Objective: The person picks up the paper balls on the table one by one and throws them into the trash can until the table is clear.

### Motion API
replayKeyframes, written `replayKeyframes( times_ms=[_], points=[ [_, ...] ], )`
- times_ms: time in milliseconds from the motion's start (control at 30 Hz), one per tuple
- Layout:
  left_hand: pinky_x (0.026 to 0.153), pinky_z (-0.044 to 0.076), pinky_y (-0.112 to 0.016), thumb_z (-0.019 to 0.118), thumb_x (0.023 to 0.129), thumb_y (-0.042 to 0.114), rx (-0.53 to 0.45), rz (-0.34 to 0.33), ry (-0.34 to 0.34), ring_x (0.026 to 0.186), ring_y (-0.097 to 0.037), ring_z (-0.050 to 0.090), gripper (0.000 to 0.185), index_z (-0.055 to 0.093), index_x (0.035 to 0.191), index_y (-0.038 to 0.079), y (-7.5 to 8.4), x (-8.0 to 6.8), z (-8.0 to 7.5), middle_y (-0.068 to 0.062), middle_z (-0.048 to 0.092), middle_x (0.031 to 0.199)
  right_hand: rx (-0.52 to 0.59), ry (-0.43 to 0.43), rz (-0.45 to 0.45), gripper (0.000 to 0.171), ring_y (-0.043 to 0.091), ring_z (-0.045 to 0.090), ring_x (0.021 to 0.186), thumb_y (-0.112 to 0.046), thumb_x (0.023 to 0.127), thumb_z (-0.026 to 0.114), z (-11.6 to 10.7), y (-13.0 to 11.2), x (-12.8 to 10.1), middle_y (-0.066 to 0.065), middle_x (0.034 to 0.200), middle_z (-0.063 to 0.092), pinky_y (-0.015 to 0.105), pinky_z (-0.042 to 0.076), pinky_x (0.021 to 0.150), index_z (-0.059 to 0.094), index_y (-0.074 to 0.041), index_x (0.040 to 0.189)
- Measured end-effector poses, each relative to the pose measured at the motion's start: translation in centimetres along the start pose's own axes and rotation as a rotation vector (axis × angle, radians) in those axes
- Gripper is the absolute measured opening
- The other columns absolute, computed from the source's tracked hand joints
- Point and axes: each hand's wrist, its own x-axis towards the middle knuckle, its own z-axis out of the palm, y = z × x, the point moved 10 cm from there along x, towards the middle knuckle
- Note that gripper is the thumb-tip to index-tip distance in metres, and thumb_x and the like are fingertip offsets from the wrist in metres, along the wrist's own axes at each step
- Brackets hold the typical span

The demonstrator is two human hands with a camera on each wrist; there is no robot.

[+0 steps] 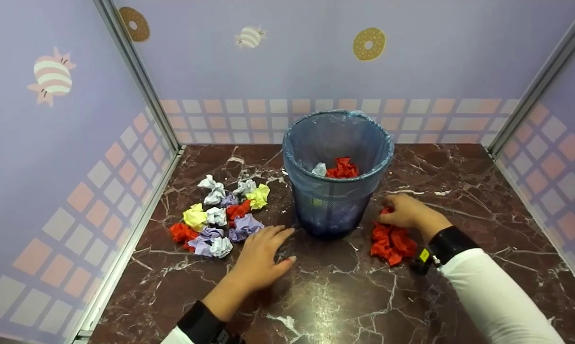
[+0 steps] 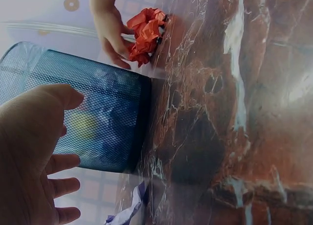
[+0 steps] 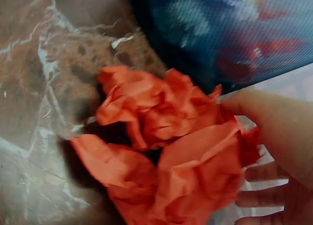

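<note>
My right hand (image 1: 408, 212) is at a cluster of crumpled red paper (image 1: 393, 242) right of the bin. In the right wrist view, the thumb touches the red paper (image 3: 166, 122) at its edge, and the fingers are loosely extended beside it. My left hand (image 1: 263, 258) holds nothing, fingers spread, in front of the bin's left side. Close to its fingertips lies a crumpled purple paper ball (image 1: 245, 227). The mesh bin (image 1: 333, 210) has a blue translucent liner (image 1: 297, 167). Inside, red paper (image 1: 343, 168) and a white piece (image 1: 319, 169) show.
Left of the bin lies a pile of several paper balls, including yellow (image 1: 195, 217), white (image 1: 216, 216), red (image 1: 183, 234) and purple ones. They rest on a dark marbled tabletop (image 1: 345, 296). Patterned panels (image 1: 249, 71) enclose the back and both sides.
</note>
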Motion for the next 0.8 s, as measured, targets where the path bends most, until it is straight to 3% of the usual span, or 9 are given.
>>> replayKeyframes(
  times_ms=[167,367,600,800],
  points=[
    [0.106,0.035,-0.058,0.056,0.089,0.058,-0.003,-0.017,-0.009,0.135,-0.03,0.041,0.067,0.038,0.148,0.033,-0.6,-0.3,0.3,-0.003,0.043,0.15,0.01,-0.01,-0.008,0.042,0.033,0.062,0.094,-0.027,0.08,0.069,1.2,0.8,0.3,0.013,0.097,0.067,0.05,0.049,0.086,0.062,-0.001,0.111],
    [0.104,0.037,-0.056,0.06,0.087,0.056,-0.011,-0.03,0.038,0.132,-0.031,0.044,0.065,0.045,0.145,0.03,-1.3,-0.6,-0.1,-0.003,0.047,0.146,0.033,-0.005,-0.044,0.03,0.03,0.062,0.085,-0.016,0.076,0.067,1.6,1.0,0.6,0.012,0.09,0.067,0.046,0.051,0.078,0.063,0.0,0.101],
    [0.101,0.039,-0.056,0.061,0.086,0.055,-0.019,-0.034,0.056,0.131,-0.029,0.045,0.065,0.047,0.144,0.028,-1.5,-0.8,-0.3,-0.005,0.049,0.144,0.049,-0.047,-0.023,0.016,0.022,0.052,0.072,-0.01,0.075,0.067,2.5,1.7,0.7,0.006,0.077,0.058,0.033,0.042,0.065,0.057,-0.005,0.087],
    [0.098,0.041,-0.054,0.061,0.085,0.053,-0.01,-0.025,0.074,0.129,-0.025,0.046,0.064,0.048,0.143,0.029,-1.6,-0.8,-0.3,-0.003,0.051,0.142,0.041,-0.041,-0.023,0.011,0.023,0.048,0.07,-0.004,0.072,0.061,2.8,2.4,0.7,0.004,0.073,0.05,0.033,0.037,0.062,0.052,-0.008,0.076]
  ],
)
